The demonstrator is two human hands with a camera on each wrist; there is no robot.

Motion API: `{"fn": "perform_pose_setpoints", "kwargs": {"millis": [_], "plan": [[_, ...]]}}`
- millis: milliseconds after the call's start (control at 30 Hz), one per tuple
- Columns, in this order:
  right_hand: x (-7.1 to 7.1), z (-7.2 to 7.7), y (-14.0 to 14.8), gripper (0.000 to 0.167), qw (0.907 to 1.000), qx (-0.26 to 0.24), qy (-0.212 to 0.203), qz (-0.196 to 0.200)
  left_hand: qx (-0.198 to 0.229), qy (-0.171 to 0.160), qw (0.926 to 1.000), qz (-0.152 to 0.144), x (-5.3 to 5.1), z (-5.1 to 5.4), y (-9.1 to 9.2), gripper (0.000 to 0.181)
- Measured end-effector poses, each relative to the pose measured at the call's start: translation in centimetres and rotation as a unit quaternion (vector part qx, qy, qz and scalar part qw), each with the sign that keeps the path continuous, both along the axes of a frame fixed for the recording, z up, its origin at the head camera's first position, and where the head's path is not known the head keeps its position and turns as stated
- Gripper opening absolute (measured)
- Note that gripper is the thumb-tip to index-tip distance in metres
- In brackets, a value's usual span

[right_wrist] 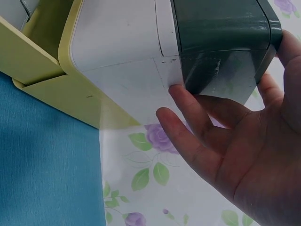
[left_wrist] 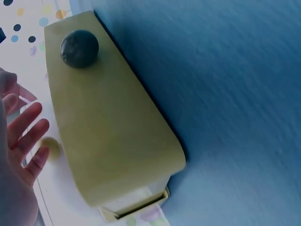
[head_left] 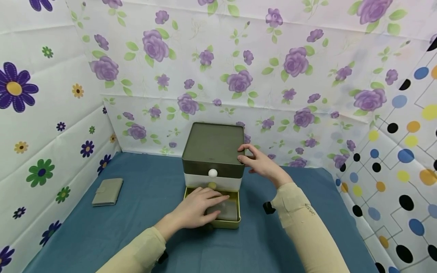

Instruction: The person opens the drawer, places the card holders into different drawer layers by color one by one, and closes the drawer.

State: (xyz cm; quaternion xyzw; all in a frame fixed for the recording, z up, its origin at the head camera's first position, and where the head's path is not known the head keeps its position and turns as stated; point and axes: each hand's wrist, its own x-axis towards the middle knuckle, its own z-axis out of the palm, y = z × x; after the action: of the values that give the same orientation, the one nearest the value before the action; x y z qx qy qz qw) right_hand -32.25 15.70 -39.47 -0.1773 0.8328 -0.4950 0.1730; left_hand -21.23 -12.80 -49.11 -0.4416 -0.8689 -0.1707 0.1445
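Note:
A small three-tier drawer box [head_left: 216, 146] stands near the back wall, dark green on top, white in the middle and yellow-green below. Its bottom drawer [head_left: 227, 224] is pulled out. Inside lies a flat grey item [head_left: 229, 211], whose stitched edge shows in the right wrist view; it looks like a wallet. My left hand [head_left: 199, 206] hovers over this drawer with fingers spread; whether they touch the grey item I cannot tell. At the box's upper right side, my right hand [head_left: 261, 163] rests its thumb and fingers against the dark green tier, fingers loosely bent.
A beige wallet [head_left: 107, 192] with a clasp strap lies on the blue tablecloth [head_left: 146, 182] at the left. Round knobs stick out from the drawer fronts, including a white knob [head_left: 212, 173] and a dark knob [left_wrist: 80, 48]. Patterned sheets enclose the table on three sides.

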Motion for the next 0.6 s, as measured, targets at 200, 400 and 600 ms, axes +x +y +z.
{"fn": "perform_pose_setpoints", "kwargs": {"millis": [200, 400, 600], "plan": [[0.2, 0.1, -0.1, 0.039, 1.0, -0.002, -0.005, -0.001, 0.054, 0.035, 0.9979, -0.005, 0.1, 0.3, -1.5, 0.046], [0.3, 0.3, -0.1, 0.039, 0.9999, 0.002, -0.011, -0.005, 0.126, 0.078, 0.989, -0.009, -0.1, 0.6, -3.5, 0.029], [0.3, 0.3, 0.0, 0.04, 0.9999, 0.0, -0.009, -0.004, 0.192, 0.122, 0.9737, 0.0, -0.4, 1.0, -5.9, 0.018]]}}
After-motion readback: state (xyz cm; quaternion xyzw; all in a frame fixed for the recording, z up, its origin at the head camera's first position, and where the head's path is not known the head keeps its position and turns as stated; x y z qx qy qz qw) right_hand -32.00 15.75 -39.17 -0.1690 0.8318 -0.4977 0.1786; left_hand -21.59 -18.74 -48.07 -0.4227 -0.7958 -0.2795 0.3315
